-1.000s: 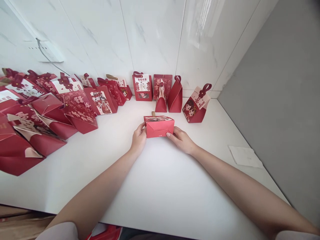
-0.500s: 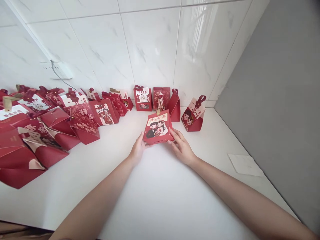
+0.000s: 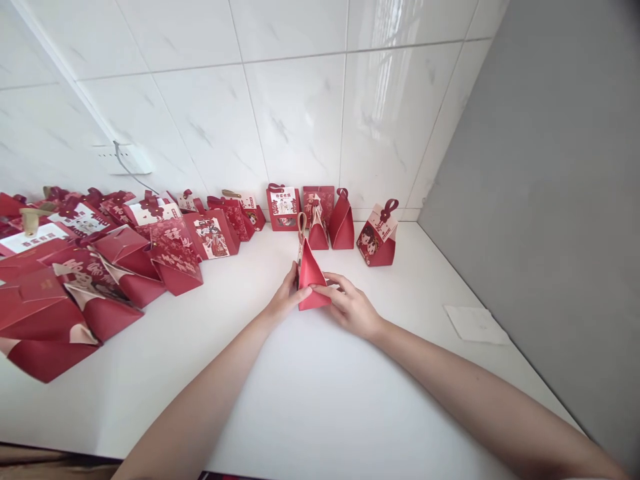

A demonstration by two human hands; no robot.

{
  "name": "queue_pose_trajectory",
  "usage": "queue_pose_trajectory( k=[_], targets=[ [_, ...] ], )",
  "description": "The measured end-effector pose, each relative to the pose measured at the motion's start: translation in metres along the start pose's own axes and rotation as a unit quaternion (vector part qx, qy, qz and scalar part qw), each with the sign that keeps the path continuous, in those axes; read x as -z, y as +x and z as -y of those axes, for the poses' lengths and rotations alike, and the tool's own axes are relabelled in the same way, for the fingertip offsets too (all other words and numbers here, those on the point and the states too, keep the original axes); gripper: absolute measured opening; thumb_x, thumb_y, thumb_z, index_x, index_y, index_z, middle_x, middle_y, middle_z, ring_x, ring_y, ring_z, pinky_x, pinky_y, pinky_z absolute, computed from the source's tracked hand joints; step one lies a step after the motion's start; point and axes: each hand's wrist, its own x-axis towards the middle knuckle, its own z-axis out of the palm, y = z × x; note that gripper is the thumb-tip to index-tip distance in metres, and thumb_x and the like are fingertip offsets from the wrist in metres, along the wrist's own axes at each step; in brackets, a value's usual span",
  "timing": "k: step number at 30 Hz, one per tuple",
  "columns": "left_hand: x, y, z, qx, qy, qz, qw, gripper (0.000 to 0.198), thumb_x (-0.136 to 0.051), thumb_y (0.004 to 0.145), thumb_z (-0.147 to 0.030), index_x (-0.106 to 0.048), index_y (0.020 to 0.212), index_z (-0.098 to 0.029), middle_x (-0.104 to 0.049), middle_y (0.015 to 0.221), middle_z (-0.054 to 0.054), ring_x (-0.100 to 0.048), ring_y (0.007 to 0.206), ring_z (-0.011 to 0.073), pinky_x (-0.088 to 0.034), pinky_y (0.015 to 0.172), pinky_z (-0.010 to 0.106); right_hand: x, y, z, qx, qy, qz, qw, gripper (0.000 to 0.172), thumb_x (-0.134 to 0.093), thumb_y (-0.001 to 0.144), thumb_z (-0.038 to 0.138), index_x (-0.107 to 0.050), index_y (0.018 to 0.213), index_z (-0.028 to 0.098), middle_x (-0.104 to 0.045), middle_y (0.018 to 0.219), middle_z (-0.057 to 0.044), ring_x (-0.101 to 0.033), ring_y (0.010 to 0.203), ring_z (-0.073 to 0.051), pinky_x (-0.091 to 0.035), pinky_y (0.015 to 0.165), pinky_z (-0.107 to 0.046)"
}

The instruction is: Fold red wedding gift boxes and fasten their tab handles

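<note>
Left hand [image 3: 284, 301] and right hand [image 3: 351, 309] both close on the red gift box [image 3: 312, 279] between them, bracing it upright, loop handle [image 3: 301, 223] above the grip.

I'm seeing a heap of red gift boxes [image 3: 75, 280] lying at nine o'clock on the white counter [image 3: 320, 400]. A row of boxes [image 3: 285, 208] is standing along the tiled wall [image 3: 300, 113] at twelve, and a paper slip [image 3: 475, 325] is lying at three.

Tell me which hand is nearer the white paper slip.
Right. The right hand, on the red gift box, lies on the side toward the white paper slip; the left hand holds the box's far side.
</note>
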Motion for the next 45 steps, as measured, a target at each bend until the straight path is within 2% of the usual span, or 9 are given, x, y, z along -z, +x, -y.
queue_pose_trajectory(
  k=[6, 11, 15, 19, 23, 28, 32, 38, 45],
  targets=[
    [-0.001, 0.004, 0.015, -0.043, 0.107, -0.067, 0.991, 0.077, -0.067, 0.081, -0.053, -0.042, 0.144, -0.019, -0.055, 0.136, 0.015, -0.056, 0.124, 0.0307, -0.045, 0.105, 0.044, 0.001, -0.001, 0.012, -0.147, 0.156, -0.074, 0.974, 0.032, -0.041, 0.099, 0.028, -0.040, 0.131, 0.027, -0.055, 0.137, -0.010, -0.065, 0.109, -0.021, -0.056, 0.085, -0.037],
    [0.001, 0.000, 0.031, -0.060, 0.224, -0.100, 0.968, 0.101, -0.074, 0.073, -0.053, -0.026, 0.155, -0.019, -0.040, 0.147, 0.020, -0.042, 0.138, 0.0345, -0.038, 0.112, 0.048, 0.001, -0.001, 0.010, -0.200, 0.046, -0.028, 0.978, 0.023, -0.048, 0.098, 0.043, -0.047, 0.088, 0.024, -0.061, 0.085, -0.001, -0.059, 0.071, -0.017, -0.047, 0.067, -0.030],
    [0.003, -0.002, 0.031, -0.072, 0.260, -0.090, 0.959, 0.105, -0.075, 0.073, -0.053, -0.021, 0.157, -0.020, -0.038, 0.149, 0.020, -0.038, 0.141, 0.0347, -0.035, 0.114, 0.050, 0.002, 0.000, 0.007, -0.170, -0.002, 0.001, 0.985, 0.031, -0.040, 0.102, 0.040, -0.038, 0.075, 0.024, -0.052, 0.071, 0.002, -0.049, 0.062, -0.016, -0.039, 0.062, -0.028],
    [0.001, -0.003, 0.025, -0.058, 0.282, -0.101, 0.952, 0.108, -0.076, 0.072, -0.055, -0.020, 0.157, -0.021, -0.037, 0.152, 0.018, -0.036, 0.143, 0.0347, -0.031, 0.118, 0.050, 0.002, 0.001, 0.007, -0.178, 0.011, 0.016, 0.984, 0.032, -0.036, 0.103, 0.039, -0.040, 0.076, 0.024, -0.054, 0.072, 0.001, -0.052, 0.064, -0.016, -0.041, 0.063, -0.029],
    [-0.002, -0.001, 0.025, -0.039, 0.158, -0.082, 0.983, 0.068, -0.054, 0.089, -0.059, -0.051, 0.141, -0.017, -0.055, 0.140, 0.015, -0.048, 0.135, 0.0323, -0.034, 0.116, 0.046, 0.002, 0.003, 0.008, -0.152, 0.057, -0.034, 0.986, 0.022, -0.039, 0.102, 0.039, -0.054, 0.096, 0.024, -0.064, 0.100, -0.006, -0.062, 0.094, -0.021, -0.049, 0.085, -0.034],
    [0.001, 0.008, 0.031, 0.029, -0.032, -0.122, 0.992, 0.049, -0.062, 0.084, -0.053, -0.063, 0.117, -0.016, -0.070, 0.117, 0.012, -0.069, 0.097, 0.0289, -0.056, 0.081, 0.041, 0.001, 0.003, 0.002, -0.187, 0.106, -0.126, 0.968, 0.057, -0.057, 0.094, 0.047, -0.038, 0.142, 0.022, -0.032, 0.158, -0.014, -0.030, 0.147, -0.028, -0.027, 0.120, -0.048],
    [0.002, 0.010, 0.031, 0.030, -0.080, -0.161, 0.983, 0.043, -0.070, 0.079, -0.042, -0.063, 0.115, -0.021, -0.072, 0.113, 0.005, -0.070, 0.091, 0.0241, -0.056, 0.077, 0.035, 0.000, 0.003, -0.006, -0.293, 0.209, -0.059, 0.931, 0.074, -0.059, 0.092, 0.054, -0.026, 0.151, 0.025, -0.039, 0.155, -0.013, -0.042, 0.141, -0.030, -0.037, 0.115, -0.050],
    [-0.016, -0.005, 0.017, -0.034, -0.175, -0.118, 0.977, 0.065, -0.051, 0.085, -0.071, -0.061, 0.123, -0.020, -0.070, 0.121, 0.011, -0.067, 0.111, 0.0308, -0.054, 0.094, 0.045, -0.001, 0.004, -0.005, -0.232, 0.229, -0.005, 0.946, 0.063, -0.064, 0.089, 0.050, -0.040, 0.142, 0.025, -0.056, 0.141, -0.009, -0.059, 0.121, -0.026, -0.047, 0.105, -0.043],
    [-0.017, -0.006, 0.009, -0.031, -0.061, -0.203, 0.977, 0.063, -0.047, 0.089, -0.068, -0.070, 0.107, -0.012, -0.075, 0.106, 0.013, -0.071, 0.099, 0.0299, -0.057, 0.087, 0.039, 0.000, 0.002, -0.004, -0.230, 0.211, 0.022, 0.950, 0.049, -0.046, 0.098, 0.052, -0.042, 0.137, 0.023, -0.057, 0.138, -0.011, -0.058, 0.120, -0.027, -0.046, 0.102, -0.044]
  ],
)
